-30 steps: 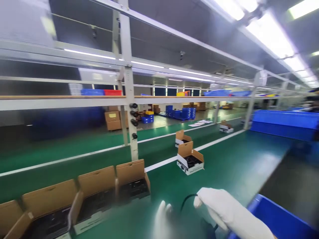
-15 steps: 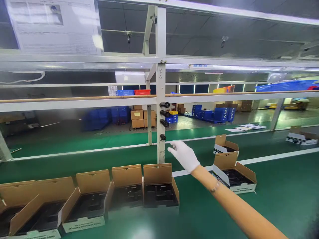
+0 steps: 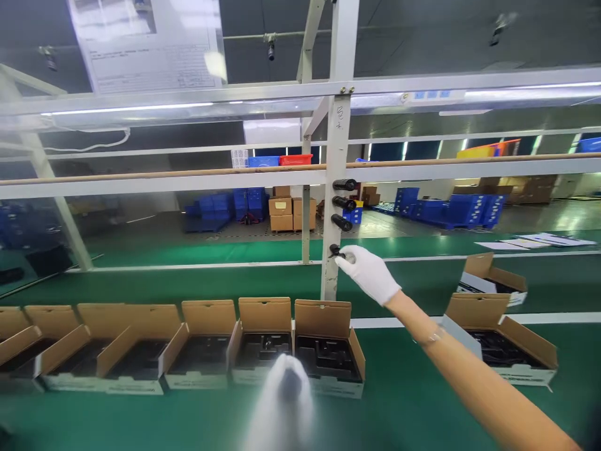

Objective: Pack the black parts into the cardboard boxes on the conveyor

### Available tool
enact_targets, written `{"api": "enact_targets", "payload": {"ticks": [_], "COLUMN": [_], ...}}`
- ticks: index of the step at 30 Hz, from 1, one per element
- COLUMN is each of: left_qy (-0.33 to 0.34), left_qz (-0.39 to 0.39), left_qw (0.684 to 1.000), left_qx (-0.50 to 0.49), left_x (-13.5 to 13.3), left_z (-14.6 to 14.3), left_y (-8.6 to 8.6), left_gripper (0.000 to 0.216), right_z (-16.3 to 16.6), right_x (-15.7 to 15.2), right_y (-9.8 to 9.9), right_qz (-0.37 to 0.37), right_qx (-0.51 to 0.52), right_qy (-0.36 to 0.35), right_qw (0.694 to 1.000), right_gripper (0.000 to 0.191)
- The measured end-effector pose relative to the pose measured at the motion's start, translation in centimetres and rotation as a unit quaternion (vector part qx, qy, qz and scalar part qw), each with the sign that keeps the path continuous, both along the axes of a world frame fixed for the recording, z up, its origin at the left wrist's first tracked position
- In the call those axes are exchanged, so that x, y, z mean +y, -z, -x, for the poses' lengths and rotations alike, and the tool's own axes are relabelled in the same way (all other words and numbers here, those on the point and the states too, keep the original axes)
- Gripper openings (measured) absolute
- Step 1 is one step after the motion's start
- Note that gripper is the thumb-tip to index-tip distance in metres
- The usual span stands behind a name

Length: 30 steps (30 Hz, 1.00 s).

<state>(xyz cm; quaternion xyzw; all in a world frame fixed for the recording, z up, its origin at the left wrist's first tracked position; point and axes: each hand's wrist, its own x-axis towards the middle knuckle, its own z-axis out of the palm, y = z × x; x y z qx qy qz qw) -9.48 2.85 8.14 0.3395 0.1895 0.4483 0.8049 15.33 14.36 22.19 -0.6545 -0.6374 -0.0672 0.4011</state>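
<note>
My right hand (image 3: 369, 273), in a white glove, reaches to the white upright post (image 3: 336, 144). Its thumb and fingertips close around the lowest short black cylinder (image 3: 335, 250) sticking out of that post. Above it, three more black cylinders (image 3: 344, 203) jut out in a column. My left hand (image 3: 284, 407), also white-gloved, is a motion blur low in the middle, with a dark round patch near its tip; its fingers cannot be made out. Just behind it stand open cardboard boxes (image 3: 267, 311) with black trays (image 3: 326, 356) inside, partly covered by the hand.
A row of similar open boxes (image 3: 136, 369) runs left along the green work surface (image 3: 399, 407). At right sit two more open boxes, the nearer one (image 3: 530, 376) holding black contents. White rails and a shelf beam (image 3: 188, 181) cross ahead. Papers (image 3: 535, 241) lie farther back.
My right hand has moved to the lowest black cylinder and closed its fingers on it. My left hand has come into view, blurred. The view has shifted left.
</note>
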Motion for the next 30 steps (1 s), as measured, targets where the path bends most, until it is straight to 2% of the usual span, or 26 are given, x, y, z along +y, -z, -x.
{"api": "enact_targets", "payload": {"ticks": [1, 2, 4, 6, 7, 9, 11, 12, 14, 16, 18, 21, 23, 25, 27, 28, 29, 30], "left_qy": [-0.007, -0.017, -0.03, -0.008, -0.005, -0.03, -0.062, -0.043, 0.039, 0.1, 0.049, -0.09, -0.121, -0.131, -0.14, -0.132, -0.122, -0.112], "left_qz": [0.013, 0.024, 0.04, 0.062, 0.081, 0.126, 0.146, 0.146, 0.14, 0.125, 0.091, 0.009, -0.048, -0.087, -0.106, -0.114, -0.116, -0.121], "left_qw": [1.0, 0.999, 0.999, 0.997, 0.995, 0.986, 0.983, 0.987, 0.989, 0.986, 0.992, 0.986, 0.977, 0.972, 0.973, 0.974, 0.975, 0.976], "left_qx": [-0.012, -0.018, -0.018, -0.033, -0.054, -0.105, -0.093, -0.059, 0.01, 0.041, 0.069, 0.143, 0.171, 0.177, 0.152, 0.142, 0.144, 0.143], "left_x": [0.3, 0.6, 0.9, 0.8, 0.6, 0.2, 0.0, 0.0, 0.0, -0.4, -1.2, -2.9, -3.5, -3.0, -1.6, -0.8, -0.1, 0.4], "left_z": [-0.6, -1.2, -2.2, -2.9, -3.2, -3.5, -3.6, -3.5, -3.2, -2.8, -2.6, -2.2, -1.8, -1.4, -1.0, -0.8, -0.7, -0.6], "left_y": [-0.2, -0.3, -0.6, -0.5, -0.3, 0.6, 2.0, 2.6, 3.5, 3.2, 2.0, -0.1, -0.4, 0.5, 2.1, 2.9, 3.5, 3.9], "left_gripper": [0.067, 0.069, 0.074, 0.073, 0.069, 0.06, 0.052, 0.053, 0.068, 0.078, 0.074, 0.073, 0.076, 0.071, 0.075, 0.086, 0.088, 0.081], "right_z": [1.1, 2.4, 5.2, 7.6, 8.5, 9.7, 10.0, 9.9, 9.7, 9.6, 9.8, 10.4, 10.6, 10.6, 10.2, 10.0, 9.9, 9.7], "right_x": [-2.0, -4.2, -8.7, -12.2, -13.4, -14.4, -14.3, -14.1, -13.8, -14.0, -14.6, -15.3, -15.4, -15.3, -15.3, -15.5, -15.7, -15.9], "right_y": [0.3, 0.7, 1.8, 3.1, 3.8, 5.5, 7.3, 8.1, 9.0, 9.0, 8.5, 8.1, 8.2, 8.1, 7.4, 6.9, 6.4, 5.9], "right_qz": [0.026, 0.074, 0.204, 0.297, 0.314, 0.313, 0.282, 0.265, 0.235, 0.227, 0.23, 0.195, 0.159, 0.151, 0.166, 0.173, 0.18, 0.19], "right_qx": [0.01, 0.003, 0.019, -0.036, -0.066, -0.123, -0.159, -0.168, -0.173, -0.175, -0.2, -0.283, -0.313, -0.266, -0.16, -0.106, -0.067, -0.042], "right_qy": [-0.019, -0.07, -0.141, -0.184, -0.203, -0.237, -0.265, -0.271, -0.284, -0.3, -0.295, -0.209, -0.174, -0.213, -0.27, -0.288, -0.301, -0.312], "right_qw": [0.999, 0.995, 0.969, 0.936, 0.925, 0.911, 0.908, 0.91, 0.913, 0.91, 0.906, 0.915, 0.92, 0.928, 0.935, 0.936, 0.934, 0.93], "right_gripper": [0.029, 0.027, 0.027, 0.027, 0.028, 0.035, 0.04, 0.037, 0.027, 0.021, 0.021, 0.031, 0.038, 0.031, 0.023, 0.022, 0.026, 0.033]}}
